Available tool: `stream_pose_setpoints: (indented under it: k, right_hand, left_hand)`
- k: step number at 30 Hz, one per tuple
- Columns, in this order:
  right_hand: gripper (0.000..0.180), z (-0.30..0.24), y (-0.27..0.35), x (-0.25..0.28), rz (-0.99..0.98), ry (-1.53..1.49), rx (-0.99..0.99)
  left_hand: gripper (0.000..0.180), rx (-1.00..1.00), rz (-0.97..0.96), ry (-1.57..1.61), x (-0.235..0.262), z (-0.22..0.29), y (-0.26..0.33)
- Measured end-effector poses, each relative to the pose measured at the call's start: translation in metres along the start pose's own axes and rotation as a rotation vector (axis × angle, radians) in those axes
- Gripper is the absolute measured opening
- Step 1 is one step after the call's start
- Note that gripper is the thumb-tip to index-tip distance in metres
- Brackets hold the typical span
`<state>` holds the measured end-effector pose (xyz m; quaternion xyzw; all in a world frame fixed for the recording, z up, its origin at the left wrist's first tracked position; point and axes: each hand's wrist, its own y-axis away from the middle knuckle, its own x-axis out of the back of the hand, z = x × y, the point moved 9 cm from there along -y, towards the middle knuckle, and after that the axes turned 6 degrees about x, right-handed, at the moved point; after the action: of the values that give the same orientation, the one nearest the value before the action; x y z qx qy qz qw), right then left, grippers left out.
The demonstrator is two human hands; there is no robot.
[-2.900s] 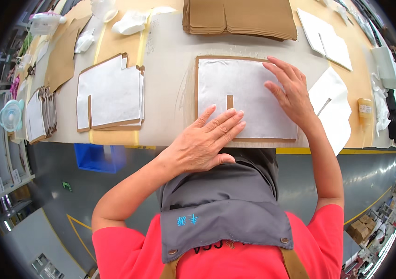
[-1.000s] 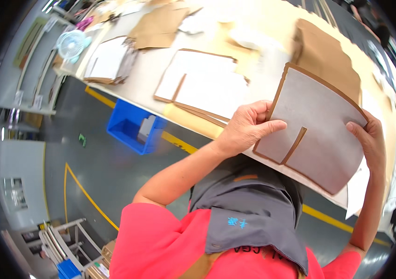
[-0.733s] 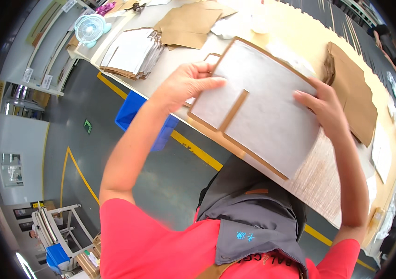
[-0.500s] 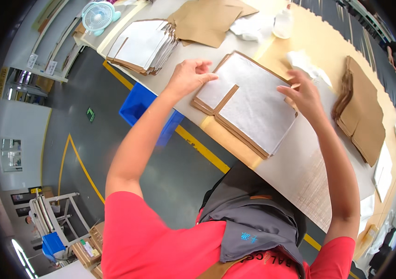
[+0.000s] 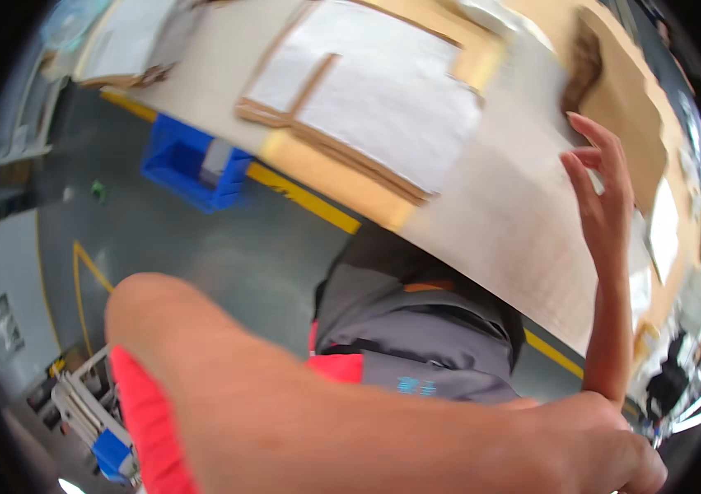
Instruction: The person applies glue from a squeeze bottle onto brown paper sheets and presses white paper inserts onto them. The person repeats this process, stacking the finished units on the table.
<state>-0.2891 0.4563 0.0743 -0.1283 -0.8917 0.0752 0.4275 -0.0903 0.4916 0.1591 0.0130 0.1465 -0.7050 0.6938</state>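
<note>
A neat stack of white-faced pieces with brown edges (image 5: 392, 103) lies on the table, a narrow brown slot running into it; no hand touches it. My right hand (image 5: 602, 177) is raised over the right part of the table, fingers curved and apart, holding nothing. It is nearest to a stack of brown sheets (image 5: 626, 103). Bent across the front of my body, my left arm reaches far to the right. My left hand (image 5: 614, 453) is close to my right elbow, low at the right; its fingers are blurred and partly out of sight.
Another white-faced stack (image 5: 124, 37) stands at the table's far left. A blue bin (image 5: 182, 165) is below the table's edge. Crumpled white material (image 5: 507, 16) lies beyond the middle stack. White sheets (image 5: 663, 230) are at the right.
Both hands have left the middle stack. My left arm has swung down and across my body to the right. My right hand has moved right, and the whole view has shifted.
</note>
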Motion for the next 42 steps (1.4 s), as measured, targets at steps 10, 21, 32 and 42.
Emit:
stream_pose_setpoints:
  k: [10,21,32,42]
  right_hand:
    - [0.027,0.069,0.031,0.084,0.157,0.09,-0.077]
    - [0.01,0.088,-0.008,0.069,0.229,0.388,0.245]
    - [0.014,0.079,-0.019,0.023,0.146,0.836,0.471]
    - [0.008,0.084,-0.03,0.021,0.064,0.81,0.491]
  left_hand:
    - [0.035,0.034,-0.115,-0.141,-0.026,-0.007,-0.033]
    - [0.042,0.46,0.349,-0.082,0.07,-0.114,-0.04]
    - [0.042,0.53,0.345,-0.072,0.082,-0.132,-0.043]
    - [0.04,0.528,0.317,-0.2,0.091,-0.133,-0.083]
